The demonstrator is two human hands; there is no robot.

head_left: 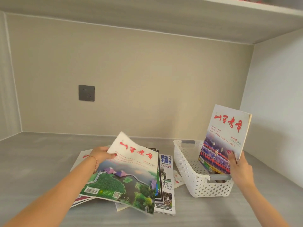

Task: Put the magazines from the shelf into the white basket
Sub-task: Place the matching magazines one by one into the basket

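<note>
A white perforated basket (186,163) with grey handles stands on the shelf at the right. My right hand (238,166) grips a magazine with red title lettering (227,133) by its lower right edge, holding it upright with its bottom corner down inside the basket. My left hand (102,154) grips the left edge of a green landscape magazine (124,176), lifted at an angle above a loose pile of magazines (166,182) lying left of the basket. The pile's lower magazines are mostly hidden under the lifted one.
The grey shelf surface (41,161) stretches out to the left. A grey wall socket (86,93) sits in the beige back wall. Another shelf board (229,18) runs overhead, and a side wall (275,95) closes the right.
</note>
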